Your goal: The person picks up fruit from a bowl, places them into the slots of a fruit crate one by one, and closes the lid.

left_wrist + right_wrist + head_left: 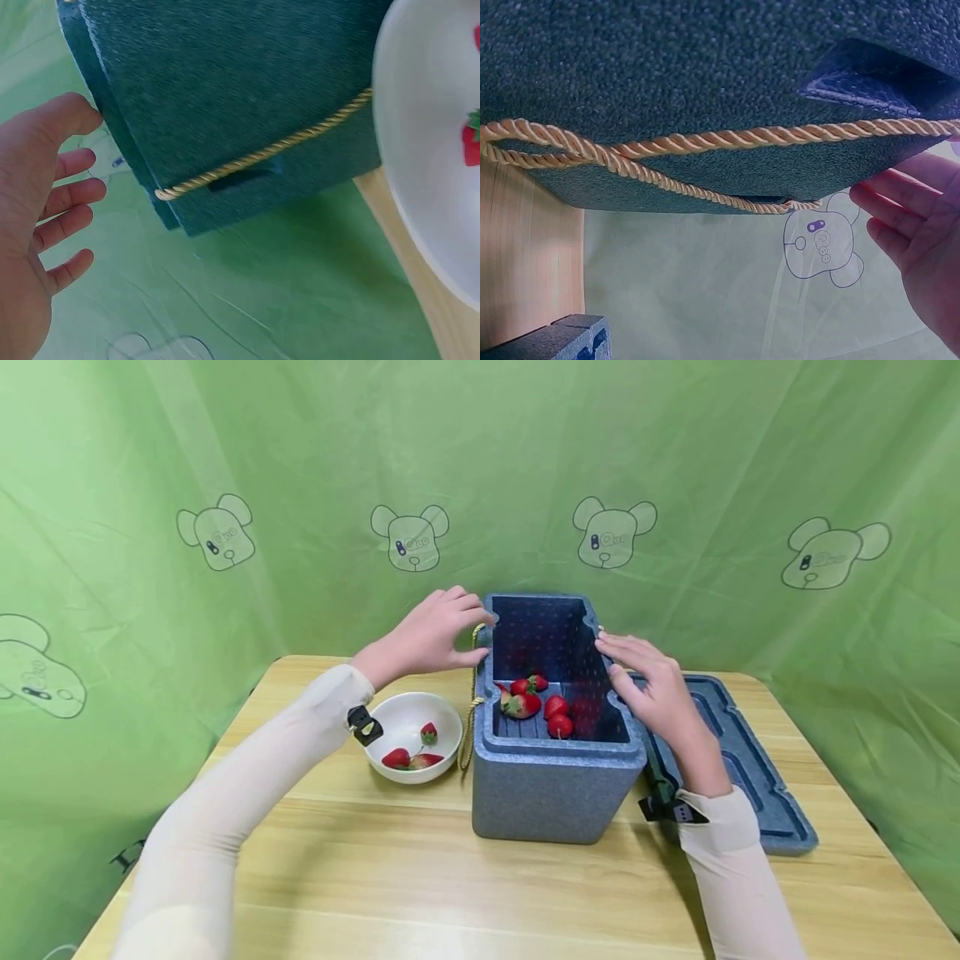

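A grey-blue foam box [558, 797] stands without its lid on the table, with several strawberries [520, 704] on its floor. At its left rim is my left hand [435, 635], thumb and fingers apart and loosely bent, holding nothing. In the left wrist view the thumb tip of that left hand [34, 180] meets the box's edge; whether it presses cannot be told. On the opposite side my right hand [651, 685] rests its fingers along the right rim. The right wrist view shows the right hand [922, 217] with fairly straight fingers against the box wall.
A white bowl [390, 710] holding a few strawberries [428, 733] sits left of the box. The box's lid [780, 802] lies on the table [360, 877] at the right. Twisted gold cords [757, 138] run along the box's sides. A green curtain [510, 460] hangs behind.
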A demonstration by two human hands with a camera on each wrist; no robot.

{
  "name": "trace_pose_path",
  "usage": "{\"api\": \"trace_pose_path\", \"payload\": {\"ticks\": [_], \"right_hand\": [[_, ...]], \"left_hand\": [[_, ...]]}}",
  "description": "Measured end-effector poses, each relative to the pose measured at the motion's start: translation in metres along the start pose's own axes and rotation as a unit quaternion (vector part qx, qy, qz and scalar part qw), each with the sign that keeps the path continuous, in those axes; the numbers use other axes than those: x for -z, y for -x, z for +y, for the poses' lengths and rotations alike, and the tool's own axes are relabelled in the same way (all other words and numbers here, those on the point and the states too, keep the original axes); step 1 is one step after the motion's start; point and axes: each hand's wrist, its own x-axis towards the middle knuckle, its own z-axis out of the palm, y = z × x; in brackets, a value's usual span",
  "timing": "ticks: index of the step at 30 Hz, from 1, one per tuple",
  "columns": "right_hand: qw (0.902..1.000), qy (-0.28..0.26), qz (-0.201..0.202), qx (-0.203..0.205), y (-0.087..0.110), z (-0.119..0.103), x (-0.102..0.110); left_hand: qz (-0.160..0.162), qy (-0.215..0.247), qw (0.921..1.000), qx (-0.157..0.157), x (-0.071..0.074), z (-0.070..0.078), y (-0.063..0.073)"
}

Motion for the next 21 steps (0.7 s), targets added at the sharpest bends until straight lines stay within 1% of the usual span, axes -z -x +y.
{"api": "trace_pose_path", "payload": {"ticks": [6, 10, 12, 14, 18, 21], "right_hand": [[1.0000, 0.004, -0.002, -0.007, 0.001, -0.001, 0.001], [1.0000, 0.004, -0.003, -0.008, 0.000, -0.002, 0.001], [1.0000, 0.004, -0.003, -0.008, 0.000, -0.001, 0.001], [0.9999, 0.003, -0.004, -0.009, 0.000, -0.001, 0.001], [1.0000, 0.003, -0.001, -0.007, 0.001, -0.001, 0.001], [1.0000, -0.002, 0.001, -0.003, -0.001, -0.001, 0.000]], "left_hand": [[0.010, 0.011, 0.9998, 0.012, -0.009, -0.011, 0.023], [0.003, 0.013, 0.9997, 0.020, -0.021, -0.016, 0.040], [-0.015, 0.015, 0.9994, 0.027, -0.028, -0.018, 0.050], [-0.040, 0.018, 0.9983, 0.038, -0.035, -0.019, 0.060], [-0.092, 0.022, 0.9937, 0.061, -0.049, -0.019, 0.079], [-0.117, 0.016, 0.9906, 0.068, -0.058, -0.018, 0.090]]}}
